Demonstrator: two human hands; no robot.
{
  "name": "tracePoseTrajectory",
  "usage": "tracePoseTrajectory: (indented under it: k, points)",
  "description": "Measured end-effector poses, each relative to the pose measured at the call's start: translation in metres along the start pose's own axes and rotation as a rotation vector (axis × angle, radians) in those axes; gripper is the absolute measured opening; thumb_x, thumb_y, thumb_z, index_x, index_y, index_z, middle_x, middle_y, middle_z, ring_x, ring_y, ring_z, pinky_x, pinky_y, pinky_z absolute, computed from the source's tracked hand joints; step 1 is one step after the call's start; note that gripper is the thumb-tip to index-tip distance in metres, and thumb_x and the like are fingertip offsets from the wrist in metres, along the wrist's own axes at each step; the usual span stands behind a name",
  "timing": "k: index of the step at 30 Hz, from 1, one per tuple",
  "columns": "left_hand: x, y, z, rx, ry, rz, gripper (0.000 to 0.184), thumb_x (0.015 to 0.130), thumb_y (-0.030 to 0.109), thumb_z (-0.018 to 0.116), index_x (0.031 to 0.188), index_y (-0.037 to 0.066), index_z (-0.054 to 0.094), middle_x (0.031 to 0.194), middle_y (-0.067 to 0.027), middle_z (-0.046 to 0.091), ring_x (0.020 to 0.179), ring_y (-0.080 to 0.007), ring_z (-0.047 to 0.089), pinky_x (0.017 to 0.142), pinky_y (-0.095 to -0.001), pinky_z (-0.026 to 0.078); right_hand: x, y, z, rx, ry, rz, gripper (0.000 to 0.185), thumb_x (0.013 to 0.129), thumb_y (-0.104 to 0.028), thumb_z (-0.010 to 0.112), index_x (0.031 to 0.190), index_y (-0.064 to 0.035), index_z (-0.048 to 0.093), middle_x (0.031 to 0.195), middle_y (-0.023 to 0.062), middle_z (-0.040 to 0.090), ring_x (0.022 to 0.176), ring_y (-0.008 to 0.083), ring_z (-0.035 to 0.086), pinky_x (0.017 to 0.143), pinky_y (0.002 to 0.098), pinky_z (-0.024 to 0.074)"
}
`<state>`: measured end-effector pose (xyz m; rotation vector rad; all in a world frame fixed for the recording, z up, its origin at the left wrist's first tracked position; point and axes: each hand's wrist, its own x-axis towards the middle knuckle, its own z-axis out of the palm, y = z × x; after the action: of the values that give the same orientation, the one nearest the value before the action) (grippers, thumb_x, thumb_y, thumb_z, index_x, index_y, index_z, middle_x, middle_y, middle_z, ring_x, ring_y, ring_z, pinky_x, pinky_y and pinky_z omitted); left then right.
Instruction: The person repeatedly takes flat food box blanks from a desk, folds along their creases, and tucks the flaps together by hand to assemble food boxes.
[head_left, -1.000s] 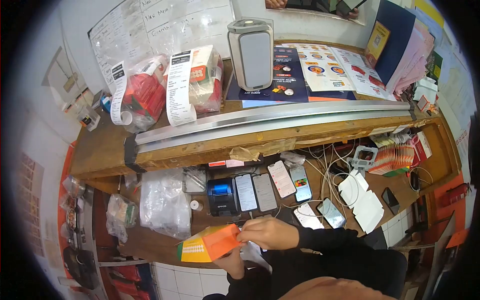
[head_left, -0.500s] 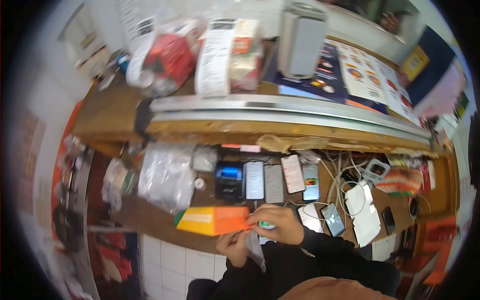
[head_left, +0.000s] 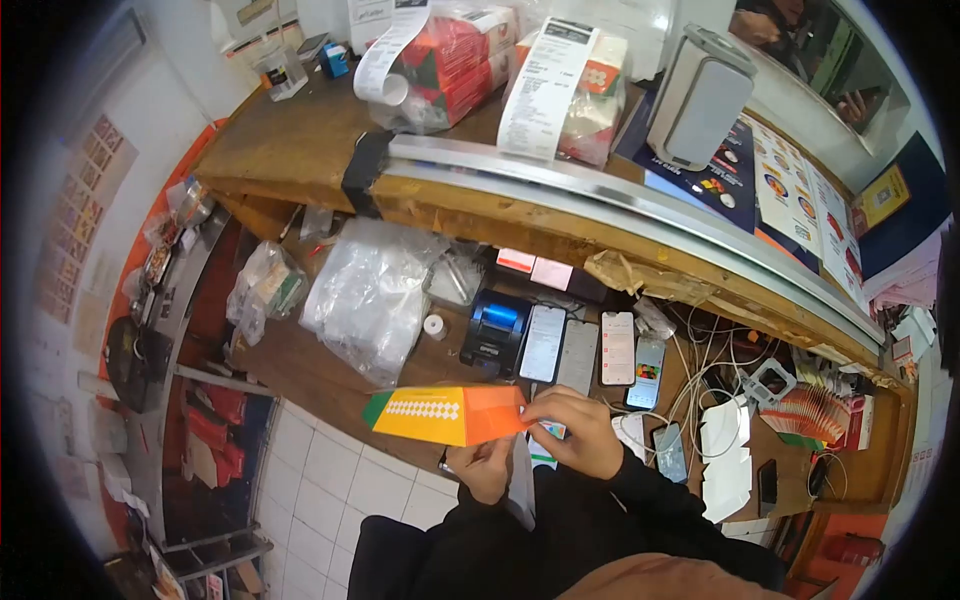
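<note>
A folded cardboard carton (head_left: 420, 412), yellow with white shapes, orange at one end and green at the other, lies sideways in front of my body above the desk edge. My right hand (head_left: 580, 432) pinches its orange end between thumb and fingers. Under the same end, my left hand (head_left: 482, 470) is closed, its fingertips at the carton's lower edge. A whitish strip (head_left: 520, 485) hangs down between my hands; whether it is paper or plastic I cannot tell. Just beyond my right hand, a phone with a lit screen is partly covered.
A receipt printer (head_left: 492, 335), several phones such as the white-screened phone (head_left: 542, 342), and tangled cables (head_left: 690, 360) lie on the desk. Clear plastic bags (head_left: 365, 290) are at the left. Above, a wooden shelf (head_left: 270, 140) holds bagged boxes (head_left: 455, 65) with receipts.
The camera view has tilted and shifted, so the shelf now slants down to the right. Both hands stay at the carton's orange end, with little change in grip.
</note>
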<state>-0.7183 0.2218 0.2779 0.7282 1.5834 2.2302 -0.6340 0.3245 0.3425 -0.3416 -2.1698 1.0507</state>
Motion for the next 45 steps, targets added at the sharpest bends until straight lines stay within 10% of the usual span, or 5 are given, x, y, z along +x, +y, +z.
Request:
tracePoseTrajectory:
  k: [22, 31, 34, 40, 45]
  points:
    - [-0.008, 0.02, -0.02, 0.053, 0.013, 0.012, 0.021, 0.066, -0.004, 0.066, 0.086, -0.001, 0.063, 0.077, -0.0049, 0.063, 0.07, -0.0099, 0.059, 0.063, -0.0208, 0.046, 0.004, -0.016, 0.001, 0.045, -0.335, 0.0, 0.017, 0.063, 0.005, 0.065, 0.078, -0.0031, 0.065, 0.076, 0.0092, 0.063, 0.067, 0.0238, 0.061, 0.061, 0.0289, 0.0493]
    - [0.008, 0.029, -0.016, -0.068, 0.179, 0.078, 0.015, 0.069, -0.003, 0.065, 0.084, -0.004, 0.062, 0.068, -0.0047, 0.061, 0.061, -0.0105, 0.056, 0.056, -0.0206, 0.043, -0.008, -0.026, 0.027, 0.229, -0.228, 0.044, 0.035, 0.067, -0.005, 0.07, 0.101, -0.007, 0.062, 0.11, 0.0129, 0.042, 0.103, 0.0251, 0.047, 0.077, 0.0336, 0.0479]
    - [0.008, 0.008, -0.022, -0.126, 0.242, 0.118, 0.013, 0.073, -0.002, 0.062, 0.085, -0.005, 0.061, 0.069, -0.0066, 0.061, 0.063, -0.0117, 0.056, 0.056, -0.0222, 0.044, -0.013, -0.033, 0.04, 0.332, -0.345, 0.17, 0.069, 0.067, -0.018, 0.074, 0.127, -0.0084, 0.04, 0.125, 0.014, 0.031, 0.105, 0.025, 0.044, 0.069, 0.0335, 0.0495]
    - [0.019, 0.003, -0.031, -0.14, 0.318, 0.132, 0.016, 0.083, 0.008, 0.053, 0.089, -0.006, 0.056, 0.083, -0.0089, 0.058, 0.074, -0.0145, 0.053, 0.066, -0.0265, 0.044, -0.043, -0.002, 0.063, 0.277, -0.392, 0.245, 0.037, 0.089, -0.018, 0.044, 0.121, -0.0017, 0.038, 0.067, 0.0226, 0.054, 0.061, 0.0331, 0.059, 0.054, 0.0365, 0.0431]
    - [0.027, 0.004, -0.022, -0.026, 0.408, 0.217, 0.015, 0.086, 0.008, 0.049, 0.09, -0.005, 0.051, 0.083, -0.0105, 0.056, 0.073, -0.0152, 0.054, 0.068, -0.0263, 0.044, -0.031, -0.011, 0.043, 0.332, -0.488, 0.481, 0.02, 0.087, -0.013, 0.046, 0.101, 0.0008, 0.052, 0.07, 0.0198, 0.06, 0.059, 0.026, 0.063, 0.053, 0.0319, 0.0483]
